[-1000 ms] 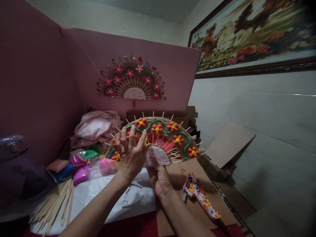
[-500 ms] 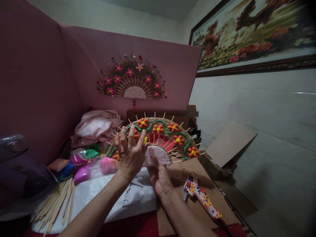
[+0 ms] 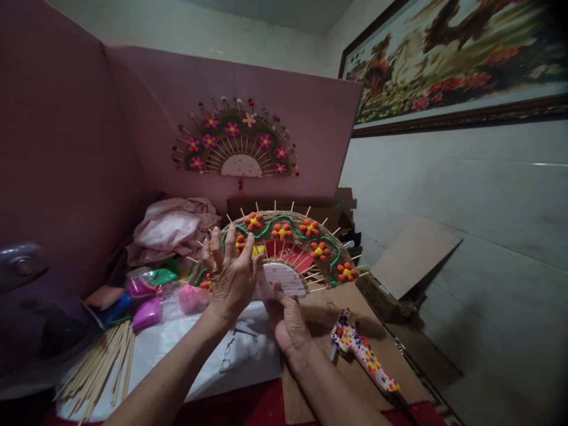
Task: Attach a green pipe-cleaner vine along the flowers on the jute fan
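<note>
Jute-wound fan (image 3: 306,236) held upright, white base pinched by the right hand (image 3: 288,325). Fingers of the left hand (image 3: 231,278) spread flat on the weave, yellow bit (image 3: 258,250) just beside one fingertip. Seemingly fixing decoration; called next for a light, steady press.

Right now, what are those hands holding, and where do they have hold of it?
One fan-shaped ornament: the right hand grips its white base from below, the left hand spreads over its left side.
</note>
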Tool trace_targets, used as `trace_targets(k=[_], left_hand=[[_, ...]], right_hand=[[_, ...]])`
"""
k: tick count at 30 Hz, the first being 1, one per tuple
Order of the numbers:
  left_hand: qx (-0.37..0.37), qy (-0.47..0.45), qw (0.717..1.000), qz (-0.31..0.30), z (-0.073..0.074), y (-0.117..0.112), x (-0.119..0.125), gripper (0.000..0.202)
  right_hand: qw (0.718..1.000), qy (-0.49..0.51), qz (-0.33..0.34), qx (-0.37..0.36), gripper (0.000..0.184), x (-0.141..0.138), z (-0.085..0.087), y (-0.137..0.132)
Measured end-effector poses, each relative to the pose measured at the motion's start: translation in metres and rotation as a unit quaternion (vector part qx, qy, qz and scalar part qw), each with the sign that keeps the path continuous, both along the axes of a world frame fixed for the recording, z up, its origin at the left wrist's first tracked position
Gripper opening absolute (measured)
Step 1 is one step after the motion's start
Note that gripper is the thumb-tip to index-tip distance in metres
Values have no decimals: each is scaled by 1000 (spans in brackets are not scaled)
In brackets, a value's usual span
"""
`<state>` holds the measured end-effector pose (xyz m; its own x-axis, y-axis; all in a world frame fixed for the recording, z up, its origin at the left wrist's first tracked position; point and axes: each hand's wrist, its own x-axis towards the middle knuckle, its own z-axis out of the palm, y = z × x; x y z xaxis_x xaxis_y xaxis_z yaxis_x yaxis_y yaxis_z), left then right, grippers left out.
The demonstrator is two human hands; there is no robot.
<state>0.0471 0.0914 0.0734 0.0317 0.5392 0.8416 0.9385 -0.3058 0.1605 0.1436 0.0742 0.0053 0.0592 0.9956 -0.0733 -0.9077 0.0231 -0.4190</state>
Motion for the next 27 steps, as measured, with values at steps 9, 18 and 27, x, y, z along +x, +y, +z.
trace_targets(k=[9, 18, 27], left_hand=[[25, -3, 1000, 3, 10, -2, -5, 30], [21, -2, 1000, 0, 6, 1, -5, 36], [31, 5, 999, 10, 10, 0, -8, 33]], right_hand=[[1000, -3, -16, -21, 48, 2, 0, 0], [1000, -7, -14, -14, 45, 0, 0, 1], [1000, -8, 4, -16, 44, -1, -2, -2]])
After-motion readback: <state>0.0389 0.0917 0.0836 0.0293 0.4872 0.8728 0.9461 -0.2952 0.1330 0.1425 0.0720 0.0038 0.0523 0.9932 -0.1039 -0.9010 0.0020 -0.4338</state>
